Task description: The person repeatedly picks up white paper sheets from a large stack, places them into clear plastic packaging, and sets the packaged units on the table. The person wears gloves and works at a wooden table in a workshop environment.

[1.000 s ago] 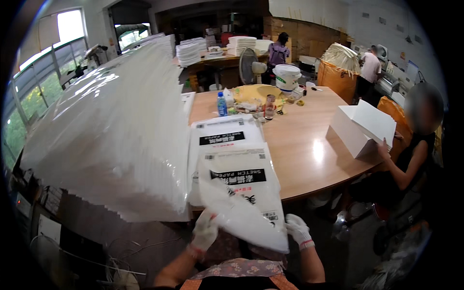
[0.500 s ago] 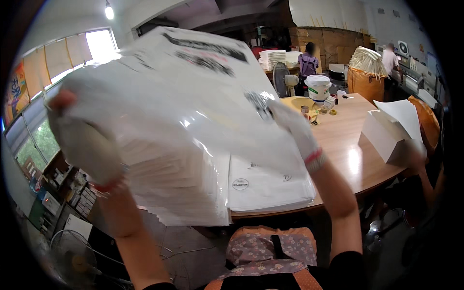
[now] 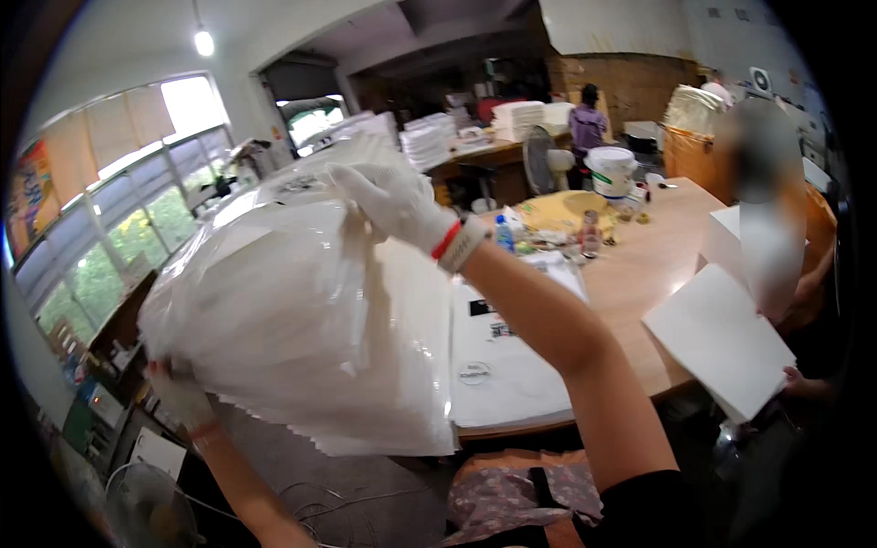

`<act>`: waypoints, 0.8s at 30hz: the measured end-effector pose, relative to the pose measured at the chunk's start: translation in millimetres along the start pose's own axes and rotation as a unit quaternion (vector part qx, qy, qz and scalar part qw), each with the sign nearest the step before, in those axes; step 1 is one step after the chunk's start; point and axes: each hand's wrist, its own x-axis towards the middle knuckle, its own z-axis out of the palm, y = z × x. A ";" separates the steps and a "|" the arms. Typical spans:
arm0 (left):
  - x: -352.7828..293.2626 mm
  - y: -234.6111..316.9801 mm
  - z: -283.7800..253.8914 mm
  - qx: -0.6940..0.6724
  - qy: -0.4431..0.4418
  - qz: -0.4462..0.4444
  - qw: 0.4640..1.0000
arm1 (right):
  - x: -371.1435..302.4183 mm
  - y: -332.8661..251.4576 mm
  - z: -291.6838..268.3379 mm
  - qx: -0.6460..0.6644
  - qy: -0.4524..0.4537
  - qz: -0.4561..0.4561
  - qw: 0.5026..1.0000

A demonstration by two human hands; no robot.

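Note:
A clear plastic bag [image 3: 247,265] is drawn over a tall stack of white sheets [image 3: 402,365] at the left of the table. My right hand [image 3: 388,203], in a white glove, grips the bag near its upper right side, over the stack. Low at the bag's left edge, my gloved left hand [image 3: 181,395] is closed on the plastic, its fingertips partly hidden and blurred. Right of the stack lies a flat pile of printed plastic bags [image 3: 507,384].
A white bucket [image 3: 610,172], water bottle [image 3: 504,234], glass jar [image 3: 591,233] and yellow sheet [image 3: 562,212] stand farther back on the table [image 3: 639,265]. At the right, another person's hand [image 3: 804,384] touches a white sheet [image 3: 722,338]. Cables lie on the floor.
The bag has come down from its raised position over the stack. My left hand has dropped to its lower left edge; my right hand has moved left. The person at right has tilted a white sheet forward.

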 end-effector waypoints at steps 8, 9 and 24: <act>-363.8 -209.7 -207.6 0.118 0.013 -0.411 0.904 | -354.6 139.2 -105.6 -0.136 -0.005 0.229 0.964; -409.8 -213.0 -242.0 0.099 -0.067 -0.508 0.853 | -420.9 169.2 -148.3 -0.365 -0.011 0.229 0.902; -470.2 -141.7 -47.4 0.298 -0.285 -0.610 0.677 | -548.1 207.4 -354.3 -0.500 -0.118 0.354 0.781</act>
